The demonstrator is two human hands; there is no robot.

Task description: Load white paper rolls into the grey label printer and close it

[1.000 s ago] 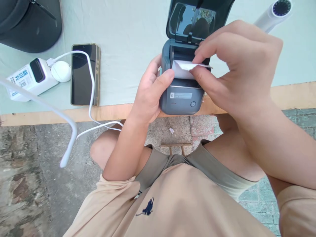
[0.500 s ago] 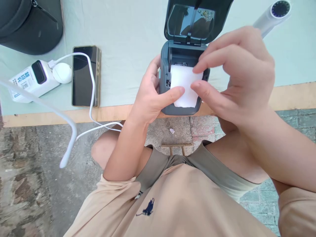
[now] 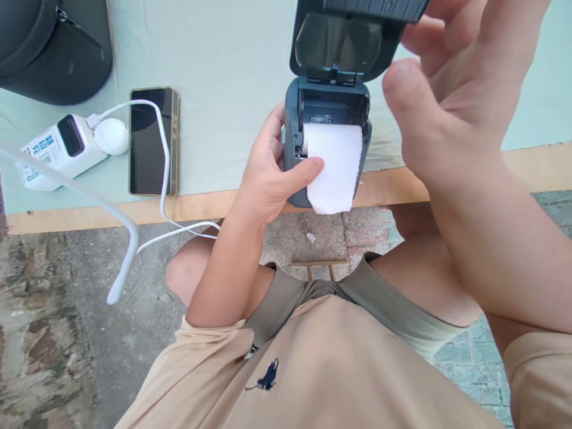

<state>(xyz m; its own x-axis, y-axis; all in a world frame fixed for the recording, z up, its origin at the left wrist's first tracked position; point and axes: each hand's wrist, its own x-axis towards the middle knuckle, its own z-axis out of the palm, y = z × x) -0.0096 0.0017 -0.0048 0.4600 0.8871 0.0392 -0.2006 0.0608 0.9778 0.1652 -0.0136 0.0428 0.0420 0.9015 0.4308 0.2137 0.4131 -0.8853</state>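
Observation:
A dark blue-grey device (image 3: 292,131) rests at the table's front edge, its black lid (image 3: 337,47) swung up. White paper (image 3: 335,179) lies in its compartment, and the free end hangs over the front rim. My left hand (image 3: 272,170) holds the device from the left, with the thumb pressed on the paper. At the upper right, my right hand (image 3: 447,89) is beside the raised lid, its fingers behind the lid's right corner and its thumb apart from them.
A phone (image 3: 149,149) lies left of the device, beside a white power bank (image 3: 69,149) with a white cable (image 3: 167,149). A black zipped case (image 3: 53,53) stands at the back left. Below the wooden table edge (image 3: 201,204) are my knees.
My right hand has left the paper and moved up to the lid, which now tilts further forward. The paper's end reaches farther over the device's front.

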